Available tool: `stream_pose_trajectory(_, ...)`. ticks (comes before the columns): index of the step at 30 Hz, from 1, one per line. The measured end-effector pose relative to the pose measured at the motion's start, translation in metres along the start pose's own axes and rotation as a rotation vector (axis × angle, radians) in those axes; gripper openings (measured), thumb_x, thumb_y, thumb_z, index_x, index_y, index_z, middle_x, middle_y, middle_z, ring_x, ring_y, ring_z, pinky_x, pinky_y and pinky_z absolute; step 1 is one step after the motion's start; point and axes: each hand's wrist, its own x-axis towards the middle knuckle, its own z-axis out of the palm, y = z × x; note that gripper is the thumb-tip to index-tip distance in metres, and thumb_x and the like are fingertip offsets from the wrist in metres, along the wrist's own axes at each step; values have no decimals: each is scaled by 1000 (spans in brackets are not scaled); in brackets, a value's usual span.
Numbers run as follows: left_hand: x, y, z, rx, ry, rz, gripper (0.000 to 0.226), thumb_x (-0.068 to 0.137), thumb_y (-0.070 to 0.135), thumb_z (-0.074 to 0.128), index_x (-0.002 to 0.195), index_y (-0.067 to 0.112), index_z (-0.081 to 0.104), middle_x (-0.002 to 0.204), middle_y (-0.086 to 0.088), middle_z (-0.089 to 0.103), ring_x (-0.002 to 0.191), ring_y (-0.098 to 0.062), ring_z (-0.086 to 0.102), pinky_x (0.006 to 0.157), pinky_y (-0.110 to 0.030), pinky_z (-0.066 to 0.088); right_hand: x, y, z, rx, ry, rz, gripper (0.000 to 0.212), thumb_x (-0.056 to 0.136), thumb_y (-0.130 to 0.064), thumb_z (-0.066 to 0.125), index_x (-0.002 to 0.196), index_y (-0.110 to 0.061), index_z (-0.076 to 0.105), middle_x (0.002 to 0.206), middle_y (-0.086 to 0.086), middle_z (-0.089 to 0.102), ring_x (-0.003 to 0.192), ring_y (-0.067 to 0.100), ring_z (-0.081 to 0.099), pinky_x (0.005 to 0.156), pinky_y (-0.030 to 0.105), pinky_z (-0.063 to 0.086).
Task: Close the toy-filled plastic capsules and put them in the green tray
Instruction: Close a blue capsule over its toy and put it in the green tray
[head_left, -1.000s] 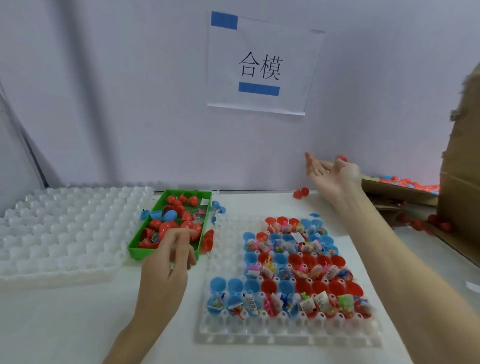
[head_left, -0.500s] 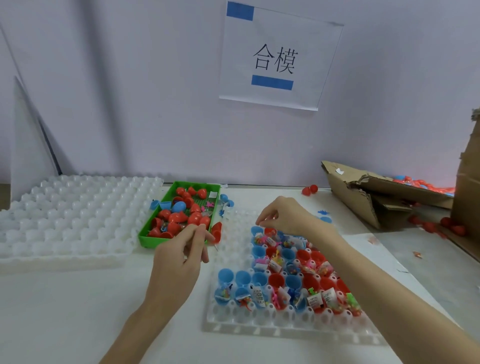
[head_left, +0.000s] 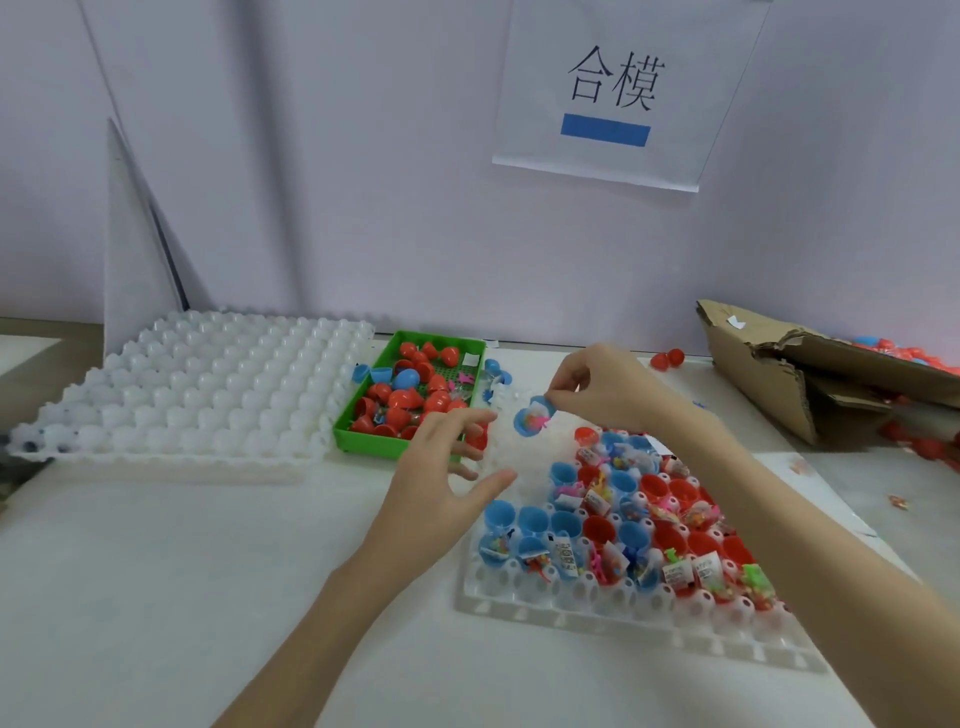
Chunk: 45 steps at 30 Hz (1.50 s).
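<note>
A blue plastic capsule half filled with small toys (head_left: 531, 420) is pinched at its rim by the right hand (head_left: 605, 387), held above the white moulded holder tray (head_left: 613, 621).

The left hand (head_left: 441, 480) is spread, fingers relaxed, nothing held, just below the capsule and near the green plastic tray (head_left: 363, 441). Red and blue capsule pieces are seen in the green tray. Rows of toy-filled open capsule halves (head_left: 618, 525) are seated in the holder tray on the white worktop (head_left: 182, 571).
</note>
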Motion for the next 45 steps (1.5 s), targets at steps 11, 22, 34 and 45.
stream_pose_trajectory(11, 3, 5, 0, -352, 87, -216, 7, 92, 16, 78, 97, 11, 76, 93, 1, 79, 85, -17, 79, 77, -22, 62, -61, -47, 55, 322, 339, 64, 6, 101, -20, 60, 101, -25, 62, 104, -9, 63, 81, -2, 61, 64, 9, 49)
stream_pose_trajectory(22, 2, 6, -3, -390, 83, -186, 9, 94, 10, 75, 101, 13, 79, 92, 1, 78, 84, -18, 78, 76, -20, 59, -81, -53, 71, 640, 336, -57, 31, 92, -21, 73, 123, -23, 69, 115, -13, 68, 98, -3, 68, 84, 13, 55)
stream_pose_trajectory(34, 3, 7, -12, -482, 194, -194, 16, 79, 25, 83, 94, 21, 84, 87, 1, 81, 82, -13, 78, 73, -17, 58, -83, -57, 76, 912, 309, -46, 18, 93, -19, 73, 110, -22, 76, 96, -12, 78, 94, 8, 74, 83, 20, 58)
stream_pose_trajectory(45, 2, 8, -9, -483, 222, -170, 22, 88, 7, 79, 107, 17, 82, 97, 4, 82, 94, -12, 78, 80, -18, 59, -84, -55, 71, 956, 305, -64, 22, 93, -13, 74, 113, -20, 76, 97, -8, 78, 94, 9, 75, 82, 21, 59)
